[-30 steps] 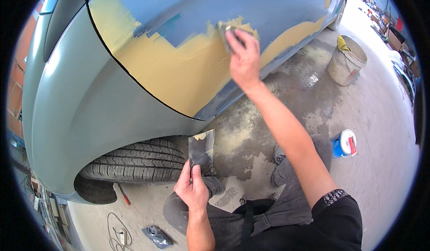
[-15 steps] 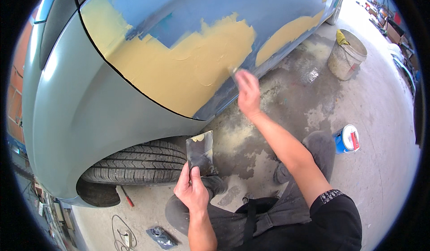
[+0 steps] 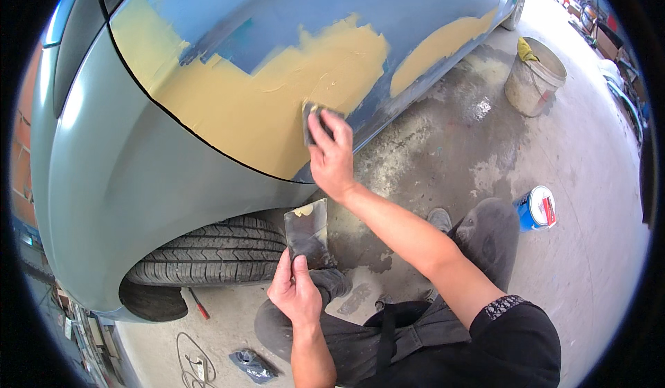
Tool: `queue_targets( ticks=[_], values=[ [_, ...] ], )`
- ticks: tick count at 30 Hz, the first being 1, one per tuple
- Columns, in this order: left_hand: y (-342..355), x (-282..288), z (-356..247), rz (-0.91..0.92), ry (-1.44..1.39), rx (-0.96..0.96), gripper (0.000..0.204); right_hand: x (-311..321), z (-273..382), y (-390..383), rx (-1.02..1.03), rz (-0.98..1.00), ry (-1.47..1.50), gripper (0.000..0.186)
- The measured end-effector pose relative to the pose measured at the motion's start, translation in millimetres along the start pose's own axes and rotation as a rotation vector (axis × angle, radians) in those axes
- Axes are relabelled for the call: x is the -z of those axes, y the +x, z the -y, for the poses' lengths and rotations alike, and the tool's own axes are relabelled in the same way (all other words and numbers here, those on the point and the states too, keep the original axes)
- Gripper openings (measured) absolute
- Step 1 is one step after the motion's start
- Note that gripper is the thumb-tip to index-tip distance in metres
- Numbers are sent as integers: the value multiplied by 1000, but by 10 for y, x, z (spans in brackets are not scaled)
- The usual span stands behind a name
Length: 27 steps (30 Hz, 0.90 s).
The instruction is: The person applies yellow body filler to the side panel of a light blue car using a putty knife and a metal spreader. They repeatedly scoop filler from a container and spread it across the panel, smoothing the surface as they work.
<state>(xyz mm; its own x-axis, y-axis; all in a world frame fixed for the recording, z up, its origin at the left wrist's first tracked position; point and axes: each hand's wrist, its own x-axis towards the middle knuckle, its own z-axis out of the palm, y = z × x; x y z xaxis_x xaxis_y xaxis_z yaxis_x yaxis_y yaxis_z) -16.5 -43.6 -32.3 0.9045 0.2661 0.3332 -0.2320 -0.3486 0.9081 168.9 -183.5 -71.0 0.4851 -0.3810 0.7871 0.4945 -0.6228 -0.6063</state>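
Note:
My right hand (image 3: 333,154) grips a small dark putty spreader (image 3: 307,129), its far edge against the yellow body filler (image 3: 242,111) on the lower part of the blue car door (image 3: 291,14). The filler lies as a broad, slightly ridged patch with ragged upper edges. Lower down, near the front tyre, my left hand (image 3: 298,292) pinches a flat dark plate (image 3: 307,234) by its near end, thumb on top. A dab of yellow filler (image 3: 303,210) sits at the plate's far edge. Farther along the door's lower edge is a second filler patch (image 3: 436,49).
The grey-green fender (image 3: 138,173) and tyre (image 3: 215,253) stand at left. On the concrete floor at right are a blue can (image 3: 532,211) and a dirty bucket (image 3: 530,83) with a yellow cloth (image 3: 526,49). A red-handled tool (image 3: 200,309), cable (image 3: 181,360) and dark plastic bag (image 3: 251,366) lie below.
My right hand has swept left and slightly down across the filler with the spreader. My left hand and its plate have barely moved. The view has shifted a little.

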Motion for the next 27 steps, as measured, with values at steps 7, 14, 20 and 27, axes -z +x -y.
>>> queue_targets(
  ticks=[7, 14, 20, 27],
  values=[
    [91, 73, -53, 30, -225, 115, 22, 724, 362, -180, -740, 238, 937, 35],
    [129, 143, 23, 178, -497, 219, 26, 1414, 623, -10, -799, 848, 1262, 34],
    [92, 141, -3, -65, 25, -151, 24, 1551, 736, 74, -1085, 769, 1022, 29],
    [99, -111, 178, -81, 408, -794, 33, 1539, 946, -75, -1337, 446, 1340, 24]
  ],
)
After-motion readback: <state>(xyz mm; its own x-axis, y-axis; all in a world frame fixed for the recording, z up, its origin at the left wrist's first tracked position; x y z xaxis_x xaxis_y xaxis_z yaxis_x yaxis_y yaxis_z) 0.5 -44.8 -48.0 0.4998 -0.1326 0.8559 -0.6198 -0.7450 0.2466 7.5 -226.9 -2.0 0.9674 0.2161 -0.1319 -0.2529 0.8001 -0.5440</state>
